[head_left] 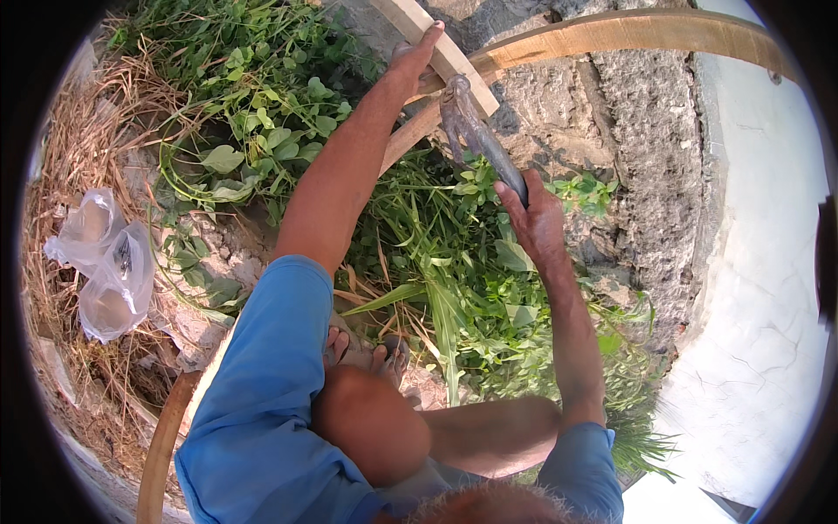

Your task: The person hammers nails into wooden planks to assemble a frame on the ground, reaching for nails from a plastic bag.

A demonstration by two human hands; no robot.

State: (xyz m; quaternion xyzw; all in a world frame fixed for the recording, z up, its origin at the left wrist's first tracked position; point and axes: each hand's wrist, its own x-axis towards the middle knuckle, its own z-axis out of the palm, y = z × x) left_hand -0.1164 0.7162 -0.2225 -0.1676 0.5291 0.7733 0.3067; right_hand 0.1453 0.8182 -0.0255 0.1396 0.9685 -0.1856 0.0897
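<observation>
My right hand (537, 220) is closed round the dark handle of a claw hammer (500, 162). The hammer's head lies against a pale wooden board (454, 63) at the top centre; whether it touches a nail there I cannot make out. My left hand (417, 59) grips that same board from its left side, a finger laid over its face and the rest partly hidden. Under the board, a long wooden beam (628, 35) runs off to the right. A narrower wooden piece (412, 135) slants down-left from the place where they meet.
Green weeds (419, 236) grow below and left of the boards. A rough stone ledge (646, 148) borders a white wall (751, 262) on the right. Clear plastic bags (112, 271) lie on dry straw at left. Another wooden piece (166, 445) stands at lower left.
</observation>
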